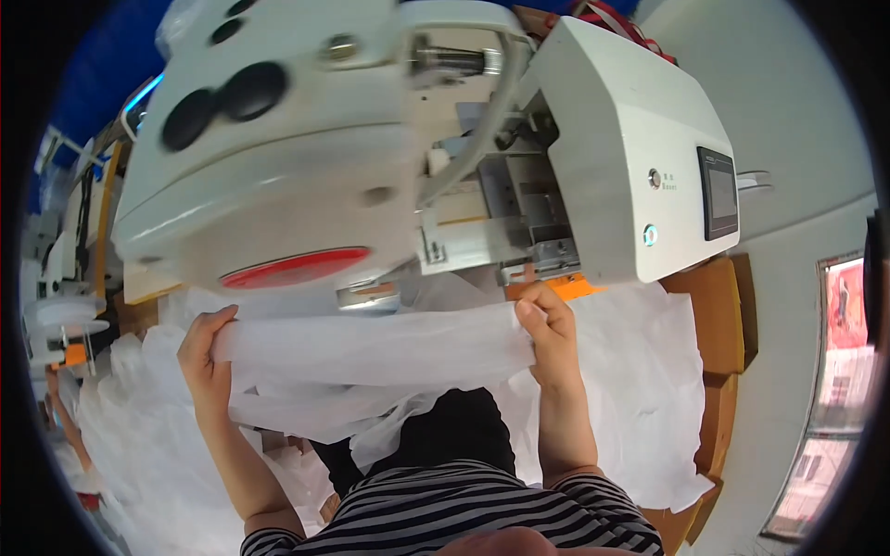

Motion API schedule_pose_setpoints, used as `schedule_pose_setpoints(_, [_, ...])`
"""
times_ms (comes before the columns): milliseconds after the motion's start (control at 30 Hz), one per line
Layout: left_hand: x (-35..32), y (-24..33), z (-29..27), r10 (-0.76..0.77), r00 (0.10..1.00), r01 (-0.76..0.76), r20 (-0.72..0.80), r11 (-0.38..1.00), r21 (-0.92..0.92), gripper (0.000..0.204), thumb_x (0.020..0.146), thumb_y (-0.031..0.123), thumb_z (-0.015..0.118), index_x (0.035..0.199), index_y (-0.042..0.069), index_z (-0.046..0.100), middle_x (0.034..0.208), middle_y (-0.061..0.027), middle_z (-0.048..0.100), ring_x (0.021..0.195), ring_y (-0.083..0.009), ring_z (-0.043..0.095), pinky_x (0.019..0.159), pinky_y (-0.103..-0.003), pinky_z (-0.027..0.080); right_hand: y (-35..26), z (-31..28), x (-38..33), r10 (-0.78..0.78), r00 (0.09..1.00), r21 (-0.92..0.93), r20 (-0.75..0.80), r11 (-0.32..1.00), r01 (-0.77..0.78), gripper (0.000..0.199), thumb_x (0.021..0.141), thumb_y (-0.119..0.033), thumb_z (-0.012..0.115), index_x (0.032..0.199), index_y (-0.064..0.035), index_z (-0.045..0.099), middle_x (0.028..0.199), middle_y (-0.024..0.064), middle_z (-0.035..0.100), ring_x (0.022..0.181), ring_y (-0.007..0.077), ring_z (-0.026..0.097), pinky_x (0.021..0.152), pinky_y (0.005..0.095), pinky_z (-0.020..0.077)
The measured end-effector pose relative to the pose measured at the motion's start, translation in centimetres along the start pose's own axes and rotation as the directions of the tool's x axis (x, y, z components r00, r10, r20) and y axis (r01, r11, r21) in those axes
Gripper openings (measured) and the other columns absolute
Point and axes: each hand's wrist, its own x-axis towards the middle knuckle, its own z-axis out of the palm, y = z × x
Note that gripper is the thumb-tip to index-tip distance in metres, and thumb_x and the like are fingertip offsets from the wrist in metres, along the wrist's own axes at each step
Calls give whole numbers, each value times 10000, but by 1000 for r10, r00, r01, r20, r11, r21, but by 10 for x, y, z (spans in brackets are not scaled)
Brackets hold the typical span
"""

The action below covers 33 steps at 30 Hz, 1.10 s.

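Note:
Stretched between my two hands is a sheer white fabric (380, 347), its upper edge pulled nearly straight and its lower part hanging in folds over my lap. My left hand (206, 354) pinches the left end between thumb and fingers. At the other end, my right hand (549, 332) grips the upper right corner, thumb on top. Just beyond the cloth stands a large white sewing machine (278, 204) with a red oval on its front. A metal plate (369, 295) shows under the machine head, close to the fabric's upper edge.
A white control box (630, 157) with buttons and a small screen (718, 195) stands right of the machine. More white fabric (640, 389) spreads at the right, with a heap (139, 435) at the left. Cardboard boxes (718, 320) line the right side. Another person's arm (69, 422) shows far left.

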Motion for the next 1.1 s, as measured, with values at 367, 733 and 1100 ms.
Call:
schedule_pose_setpoints(367, [8,8,59,38,998,-36,54,999,-31,150,650,-135,512,677,-3,446,940,-120,625,718,-219,589,574,-269,444,14,-21,20,-667,744,-971,39,150,185,95,808,-96,673,837,-29,614,814,115,612,721,290,565,761,367,431])
schedule_pose_setpoints(733, [9,-30,32,254,958,-218,-136,948,231,136,809,137,581,927,72,562,891,-116,581,817,-277,602,671,-389,484,5,-7,22,-740,510,-896,438,-318,308,269,925,-172,516,1129,-11,583,1070,186,616,975,335,585,857,406,461])
schedule_pose_setpoints(1100, [-79,-90,16,-20,991,-34,134,920,391,139,798,161,521,711,54,543,576,-121,560,579,-311,599,528,-418,458,51,60,42,-588,804,-626,-82,659,418,242,909,-207,598,879,1,476,783,112,491,723,213,471,672,336,434])
